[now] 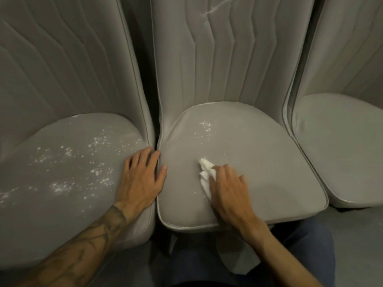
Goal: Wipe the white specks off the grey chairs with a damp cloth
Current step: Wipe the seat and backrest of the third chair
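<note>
Three grey chairs stand side by side. The middle chair's seat [269, 162] carries a small patch of white specks [205, 127] near its back, and a white streak [213, 11] marks its backrest. My right hand [226, 187] presses a white cloth [205, 172] flat onto the middle seat, below the speck patch. The left chair's seat [51, 214] is scattered with many white specks [83, 162]. My left hand [141, 179] rests flat on the left seat's right edge, its thumb reaching over the gap onto the middle seat.
The right chair's seat [342, 152] shows no specks. Dark narrow gaps separate the chairs. My leg in blue trousers [300, 255] is in front of the middle chair, over a dark floor.
</note>
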{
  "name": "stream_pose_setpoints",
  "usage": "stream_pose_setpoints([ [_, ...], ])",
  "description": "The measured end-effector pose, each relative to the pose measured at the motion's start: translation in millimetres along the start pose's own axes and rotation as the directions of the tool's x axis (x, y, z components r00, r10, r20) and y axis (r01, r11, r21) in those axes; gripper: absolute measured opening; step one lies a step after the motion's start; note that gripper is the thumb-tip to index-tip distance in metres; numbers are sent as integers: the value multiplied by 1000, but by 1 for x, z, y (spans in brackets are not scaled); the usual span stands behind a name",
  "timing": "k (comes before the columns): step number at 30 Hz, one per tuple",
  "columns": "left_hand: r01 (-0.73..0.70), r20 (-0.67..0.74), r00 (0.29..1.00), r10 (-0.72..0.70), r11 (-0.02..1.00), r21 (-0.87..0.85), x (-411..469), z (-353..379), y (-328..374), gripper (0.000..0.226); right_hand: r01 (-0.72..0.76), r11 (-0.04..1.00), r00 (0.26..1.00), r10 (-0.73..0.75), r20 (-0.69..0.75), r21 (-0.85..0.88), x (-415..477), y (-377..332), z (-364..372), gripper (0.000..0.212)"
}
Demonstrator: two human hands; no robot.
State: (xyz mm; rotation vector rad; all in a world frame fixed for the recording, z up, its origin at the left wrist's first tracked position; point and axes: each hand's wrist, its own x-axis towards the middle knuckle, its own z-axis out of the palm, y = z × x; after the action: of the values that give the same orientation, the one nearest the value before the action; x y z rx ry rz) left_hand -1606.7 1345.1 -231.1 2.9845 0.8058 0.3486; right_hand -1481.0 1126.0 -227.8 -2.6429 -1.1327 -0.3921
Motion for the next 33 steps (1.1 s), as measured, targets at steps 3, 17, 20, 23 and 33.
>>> stream_pose_setpoints([
  [3, 0, -1, 1000, 0, 1000, 12, 1, 1, 0, 54, -210, 975, 978, 209, -23, -74, 7, 39, -10, 36],
  [17, 6, 17, 1000, -7, 1000, 27, 1, 0, 2, 50, -217, 975, 976, 218, -12, 57, -9, -33, 1, 22],
  [20, 12, 37, 999, -12, 1000, 4, 1, -3, 3, 50, 40, 987, 997, -50, 60, 153, -27, -86, 6, 28],
  [23, 9, 34, 999, -9, 1000, -3, 0, -4, 3, 51, 101, 987, 990, -113, 89, 123, -20, -57, -2, 39],
  [33, 10, 68, 998, -10, 1000, 2, -1, -7, 4, 51, 12, 985, 999, -17, 28, 170, -60, -108, 9, 22],
])
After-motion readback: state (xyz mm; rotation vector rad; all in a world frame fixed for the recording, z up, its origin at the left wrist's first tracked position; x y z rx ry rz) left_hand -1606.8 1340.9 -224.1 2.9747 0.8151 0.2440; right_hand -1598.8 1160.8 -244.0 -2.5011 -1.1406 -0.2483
